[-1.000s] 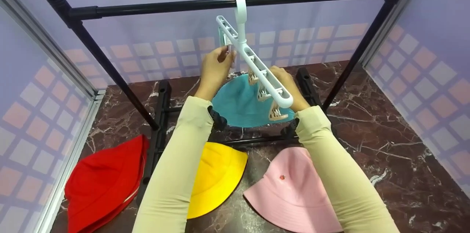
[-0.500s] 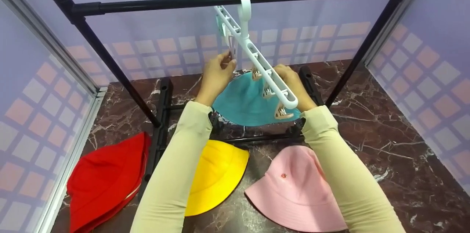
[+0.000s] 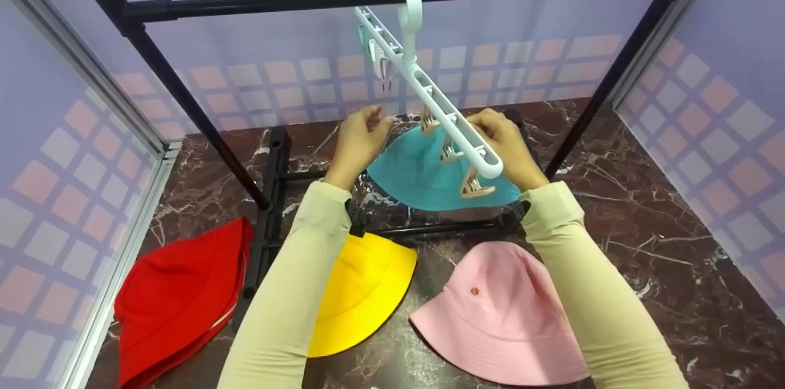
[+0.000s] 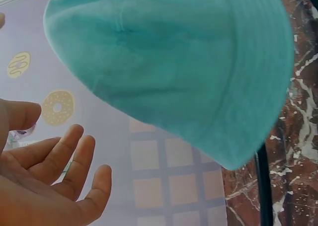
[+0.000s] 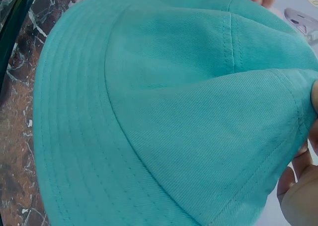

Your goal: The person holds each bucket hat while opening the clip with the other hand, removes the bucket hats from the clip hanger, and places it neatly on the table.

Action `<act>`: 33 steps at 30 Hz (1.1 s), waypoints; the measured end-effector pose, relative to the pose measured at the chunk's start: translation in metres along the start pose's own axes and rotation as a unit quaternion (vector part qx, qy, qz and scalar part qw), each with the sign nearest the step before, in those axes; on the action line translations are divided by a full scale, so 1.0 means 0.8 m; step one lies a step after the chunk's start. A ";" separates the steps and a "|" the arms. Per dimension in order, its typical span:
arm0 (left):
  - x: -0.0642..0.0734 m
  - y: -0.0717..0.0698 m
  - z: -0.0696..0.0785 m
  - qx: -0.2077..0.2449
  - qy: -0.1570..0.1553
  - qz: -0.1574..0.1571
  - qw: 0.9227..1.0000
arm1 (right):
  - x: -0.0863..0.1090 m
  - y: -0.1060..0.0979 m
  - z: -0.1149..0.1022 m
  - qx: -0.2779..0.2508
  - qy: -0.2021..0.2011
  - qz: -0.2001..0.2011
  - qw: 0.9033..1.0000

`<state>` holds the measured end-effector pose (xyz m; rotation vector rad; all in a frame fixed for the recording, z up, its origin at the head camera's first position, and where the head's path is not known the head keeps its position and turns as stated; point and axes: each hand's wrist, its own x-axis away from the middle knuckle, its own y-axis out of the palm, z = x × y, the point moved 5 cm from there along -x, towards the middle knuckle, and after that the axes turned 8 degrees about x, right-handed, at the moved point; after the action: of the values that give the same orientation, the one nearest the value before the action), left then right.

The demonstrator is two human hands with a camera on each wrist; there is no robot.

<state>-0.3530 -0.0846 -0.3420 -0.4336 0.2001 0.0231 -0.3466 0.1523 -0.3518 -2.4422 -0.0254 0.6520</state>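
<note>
A teal bucket hat (image 3: 411,171) hangs below the pale clip hanger (image 3: 409,39), crown up and brim down. My right hand (image 3: 506,146) pinches its crown on the right side; the right wrist view shows the fabric gathered between thumb and fingers (image 5: 303,191). My left hand (image 3: 357,143) is just left of the hat, fingers loosely bent with nothing in them, apart from the hat in the left wrist view. Several clips dangle from the hanger: beige ones (image 3: 475,185) at the near end, white, green and purple ones (image 3: 379,61) at the far end.
The hanger hooks over a black rack's top bar (image 3: 276,2). On the dark marbled surface (image 3: 619,205) lie a red hat (image 3: 178,297), a yellow hat (image 3: 368,297) and a pink hat (image 3: 497,321). Patterned walls (image 3: 257,88) stand at the back and sides.
My left hand has let go of the purple clip at the hanger's far half and dropped slightly. My right hand has shifted a little to the right with the teal hat.
</note>
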 end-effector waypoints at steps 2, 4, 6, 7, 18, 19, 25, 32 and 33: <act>0.002 0.002 -0.004 -0.002 -0.002 -0.010 1.000 | 0.002 -0.004 0.001 -0.004 0.007 -0.003 1.000; 0.004 0.004 -0.008 -0.003 0.000 -0.023 1.000 | 0.004 -0.008 0.002 -0.001 0.012 -0.006 1.000; 0.008 0.007 -0.012 -0.006 0.003 -0.036 0.999 | 0.007 -0.012 0.001 0.010 0.014 -0.007 1.000; 0.010 0.009 -0.014 -0.009 0.005 -0.042 0.999 | 0.008 -0.014 0.002 0.017 0.015 -0.006 1.000; 0.039 0.015 -0.020 -0.039 0.058 -0.048 0.996 | 0.031 -0.043 0.000 0.065 -0.001 0.008 0.998; 0.042 0.015 -0.020 -0.042 0.062 -0.047 0.996 | 0.033 -0.045 -0.001 0.066 -0.003 0.007 0.998; 0.054 0.014 -0.020 -0.037 0.048 -0.056 0.997 | 0.049 -0.061 -0.003 0.084 -0.005 0.000 0.996; 0.063 0.011 -0.019 -0.039 0.032 -0.066 0.997 | 0.071 -0.090 -0.003 0.101 0.004 0.005 0.995; 0.064 0.011 -0.019 -0.043 0.031 -0.066 0.996 | 0.074 -0.094 -0.002 0.102 0.005 0.010 0.995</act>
<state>-0.3062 -0.0844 -0.3695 -0.5336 0.2310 -0.1119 -0.2839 0.2232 -0.3352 -2.2517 0.0661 0.6183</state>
